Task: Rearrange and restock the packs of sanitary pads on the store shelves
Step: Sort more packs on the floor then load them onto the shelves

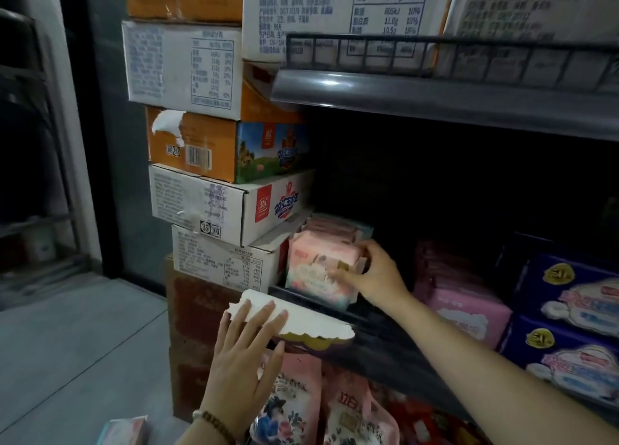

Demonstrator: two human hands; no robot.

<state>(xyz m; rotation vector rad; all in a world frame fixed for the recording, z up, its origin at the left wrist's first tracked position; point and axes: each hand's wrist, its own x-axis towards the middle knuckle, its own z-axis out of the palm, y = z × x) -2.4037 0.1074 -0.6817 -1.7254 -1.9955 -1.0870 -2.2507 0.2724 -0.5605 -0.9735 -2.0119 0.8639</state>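
Right hand (pixel 375 274): reached into the dark middle shelf; fingers are curled round the right edge of the front pink pack, thumb laid on its face, so the pack is gripped.
Front pink pack (pixel 320 270): soft, glossy plastic wrap, squarish and puffy, pale pink with white print; stood upright at the left end of the shelf, touching the hand.
Row behind it (pixel 330 228): more flat pink packs are lined up on edge, just beyond the fingers.
Left hand (pixel 246 347): fingers are spread flat over a white pack and the thumb is tucked beneath, so it is held; a beaded bracelet (pixel 214 423) is worn at the wrist.
White pack (pixel 301 320): long, smooth, with a crimped zigzag seam; held below the right hand, at the shelf's front rail (pixel 361 314).
Pink packs to the right (pixel 469 307): matte, blocky; near the right forearm.
Blue packs (pixel 576 314): glossy, stacked further right.
Cardboard cartons (pixel 214 207): printed, rectangular, stacked left of both hands.
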